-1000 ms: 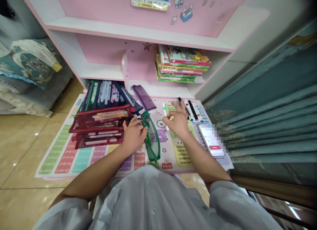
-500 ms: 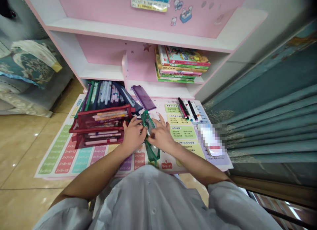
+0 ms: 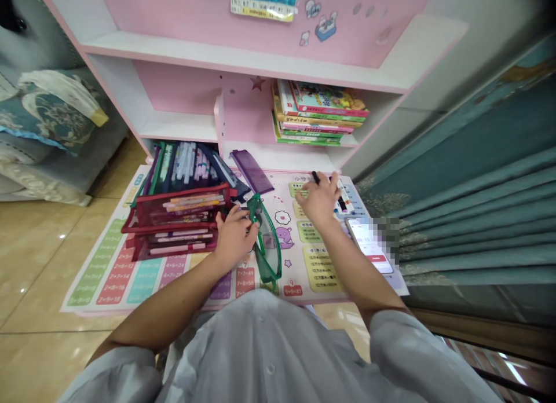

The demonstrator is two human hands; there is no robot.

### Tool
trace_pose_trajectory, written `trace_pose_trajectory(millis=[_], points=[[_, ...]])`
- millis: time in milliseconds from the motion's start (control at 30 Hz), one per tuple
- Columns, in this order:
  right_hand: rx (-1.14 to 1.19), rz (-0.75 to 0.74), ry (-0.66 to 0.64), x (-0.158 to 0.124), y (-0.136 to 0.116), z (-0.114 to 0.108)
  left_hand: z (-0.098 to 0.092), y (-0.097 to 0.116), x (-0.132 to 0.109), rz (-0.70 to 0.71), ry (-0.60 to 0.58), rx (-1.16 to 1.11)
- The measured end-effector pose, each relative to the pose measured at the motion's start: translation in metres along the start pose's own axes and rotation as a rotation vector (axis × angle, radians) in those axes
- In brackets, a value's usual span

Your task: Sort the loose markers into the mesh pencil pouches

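Observation:
A green mesh pencil pouch lies on the desk in front of me, its zipped mouth spread apart. My left hand grips the pouch's left edge, thumb over the rim and fingers towards the back. Over at the right, my right hand is above a small group of marker pens, fingers apart and pointing away from me. The hand hides some of the pens, and whether its fingertips touch them I cannot tell.
Red mesh pouches holding pens lie left of my left hand, with several pen-filled pouches behind them. A purple pouch lies at the back. A phone rests at the right. Stacked books occupy the shelf.
My right hand has left the green pouch and moved right and away from me, over the marker pens. My left hand stays at the pouch, whose mouth now looks wider.

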State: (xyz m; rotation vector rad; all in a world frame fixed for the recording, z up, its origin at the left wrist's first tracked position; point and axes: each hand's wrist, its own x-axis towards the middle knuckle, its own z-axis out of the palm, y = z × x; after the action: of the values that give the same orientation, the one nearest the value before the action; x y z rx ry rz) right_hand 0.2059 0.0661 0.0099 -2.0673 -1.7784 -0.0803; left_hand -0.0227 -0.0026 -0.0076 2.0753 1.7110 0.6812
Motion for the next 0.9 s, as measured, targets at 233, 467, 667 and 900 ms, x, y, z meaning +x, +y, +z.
trace_pose_trajectory(millis=[233,467,667,900], points=[[-0.261,0.258,-0.063,0.035,0.06,0.026,-0.002,0.002,-0.001,-0.004,-0.013,0.004],[-0.27,0.313,-0.084,0.037,0.069,0.033,0.0,0.002,0.0,-0.007,-0.014,-0.001],[-0.257,0.325,-0.1,0.042,0.077,0.034,-0.001,0.002,0.0,-0.015,-0.01,0.002],[-0.055,0.212,-0.062,0.017,0.042,0.009,0.0,0.0,0.0,-0.011,-0.012,-0.005]])
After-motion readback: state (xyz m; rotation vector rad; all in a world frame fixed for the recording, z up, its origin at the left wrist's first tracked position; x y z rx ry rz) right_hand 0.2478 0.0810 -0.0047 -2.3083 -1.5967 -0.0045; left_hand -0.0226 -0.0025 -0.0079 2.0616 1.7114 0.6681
